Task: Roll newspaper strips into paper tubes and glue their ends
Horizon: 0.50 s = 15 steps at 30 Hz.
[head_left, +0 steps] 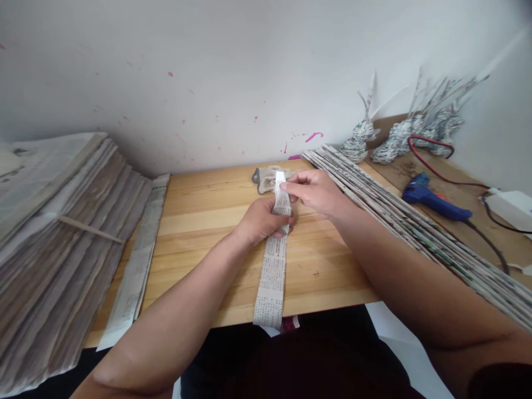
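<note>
A long strip of newspaper (pixel 272 271) runs from the front edge of the wooden table up toward the middle. My left hand (pixel 266 220) grips the strip part-way along, thumb on top and fingers beneath. Just above it, my right hand (pixel 312 191) pinches the strip's far end between thumb and fingers, where the tip stands raised. Behind the strip lies a knitted work glove (pixel 266 180), partly hidden by the paper and my right hand.
Stacked newspapers (pixel 78 238) stand at the left beside cut strips (pixel 143 252). Rolled paper sticks (pixel 390 221) lie along the right. Beyond them are a blue glue gun (pixel 436 202) with its cord and woven paper figures (pixel 399 138). A wall (pixel 216 72) rises behind the table (pixel 195 205).
</note>
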Motion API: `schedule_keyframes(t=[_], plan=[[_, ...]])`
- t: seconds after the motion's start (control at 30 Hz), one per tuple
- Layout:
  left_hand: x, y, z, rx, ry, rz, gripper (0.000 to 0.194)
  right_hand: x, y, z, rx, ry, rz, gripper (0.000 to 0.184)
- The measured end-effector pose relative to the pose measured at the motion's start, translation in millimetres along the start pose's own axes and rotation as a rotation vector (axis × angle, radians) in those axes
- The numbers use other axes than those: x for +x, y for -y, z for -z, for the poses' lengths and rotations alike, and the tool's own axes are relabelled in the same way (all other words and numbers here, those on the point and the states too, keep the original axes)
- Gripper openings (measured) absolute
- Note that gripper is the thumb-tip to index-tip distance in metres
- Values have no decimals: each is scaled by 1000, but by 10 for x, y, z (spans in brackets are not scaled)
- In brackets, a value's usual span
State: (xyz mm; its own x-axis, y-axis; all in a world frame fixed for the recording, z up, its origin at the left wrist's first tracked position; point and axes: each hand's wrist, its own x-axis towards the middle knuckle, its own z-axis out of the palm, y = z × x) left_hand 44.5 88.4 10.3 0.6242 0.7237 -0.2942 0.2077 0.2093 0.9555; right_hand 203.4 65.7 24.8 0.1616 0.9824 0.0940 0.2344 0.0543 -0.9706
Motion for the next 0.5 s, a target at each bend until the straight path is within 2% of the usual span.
schedule_keyframes(t=[0.13,0.23,0.3,0.5], plan=[[-2,-75,85,-199,18,25,45,-10,23,-5,-7,-6,1,18],[20,-83,99,-385,1,-7,39,-27,24,-38,-9,7,-5,17],[40,-52,72,-425,-12,-40,35,-36,5,-62,-47,16,10,17],[39,34,-60,-294,-47,-68,31,-10,-94,-79,-194,-34,74,20]])
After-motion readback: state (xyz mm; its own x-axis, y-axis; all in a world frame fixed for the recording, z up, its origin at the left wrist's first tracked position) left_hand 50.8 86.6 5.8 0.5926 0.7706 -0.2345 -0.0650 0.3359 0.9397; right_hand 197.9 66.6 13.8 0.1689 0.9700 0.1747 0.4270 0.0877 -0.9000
